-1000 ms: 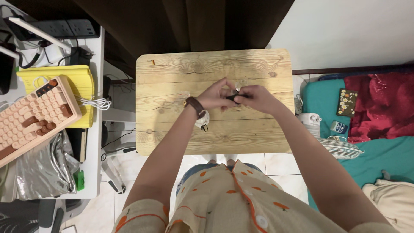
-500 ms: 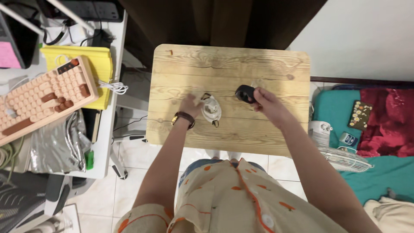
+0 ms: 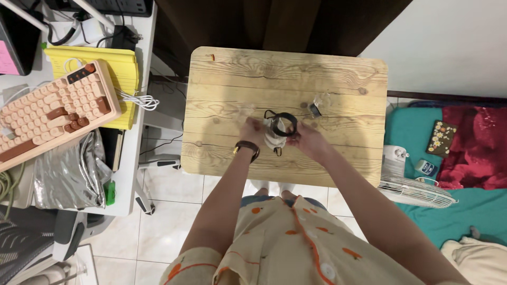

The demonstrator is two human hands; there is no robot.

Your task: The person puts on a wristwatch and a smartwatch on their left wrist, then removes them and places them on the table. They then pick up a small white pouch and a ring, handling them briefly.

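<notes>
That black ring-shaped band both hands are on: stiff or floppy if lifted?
Probably floppy: the black band looks thin, and its loop is uneven where the left hand and right hand hold it. Likely light, since fingertips alone carry it. Its material is too small to tell, so grip may vary.

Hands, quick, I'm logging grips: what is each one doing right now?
Left hand: closed on the pale folded item.
Right hand: holding the black ring over that item.
</notes>
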